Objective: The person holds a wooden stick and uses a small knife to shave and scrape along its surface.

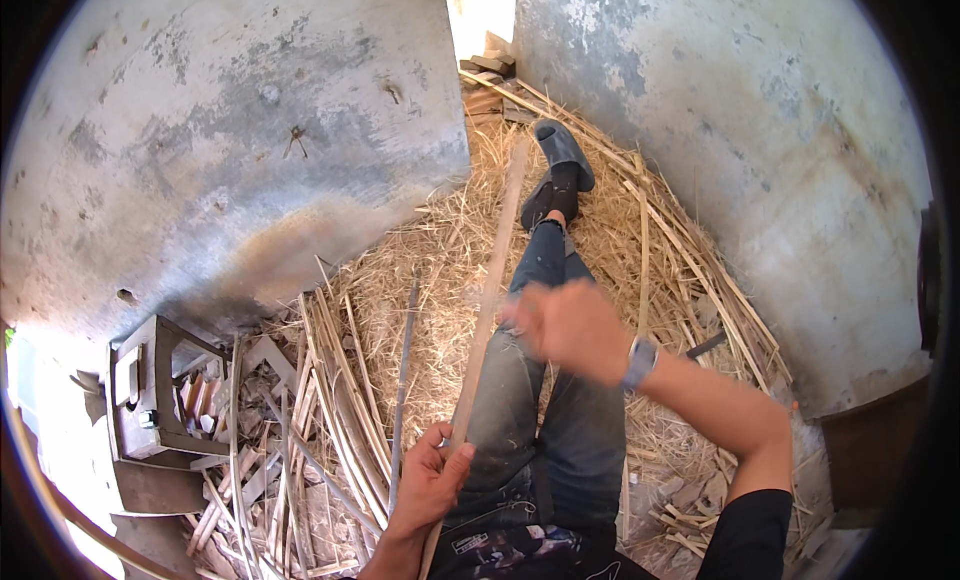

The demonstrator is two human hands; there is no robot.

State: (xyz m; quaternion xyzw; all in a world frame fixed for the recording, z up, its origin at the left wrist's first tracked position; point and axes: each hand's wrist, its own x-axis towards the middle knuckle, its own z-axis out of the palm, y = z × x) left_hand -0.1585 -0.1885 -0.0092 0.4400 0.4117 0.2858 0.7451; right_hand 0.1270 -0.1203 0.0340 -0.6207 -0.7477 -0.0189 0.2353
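A long, flat, pale strip [488, 295] that looks like bamboo or wood runs along my outstretched legs [585, 440], from beside my feet down to my waist. My left hand [432, 480] grips its lower part, with the thumb on top and the fingers curled around it. My right hand [568, 325], wearing a wristwatch [640, 362], is over my knees close to the strip's right edge. Motion smears its fingers, so whether it touches the strip or holds a tool cannot be made out.
Pale shavings [390, 270] cover the floor around my legs. Bundled strips [345, 400] lie at left beside a dark rod [405, 380]; more strips [690, 265] line the right wall [740, 160]. A box-like frame [150, 410] stands at far left, below a grey weathered panel [250, 140].
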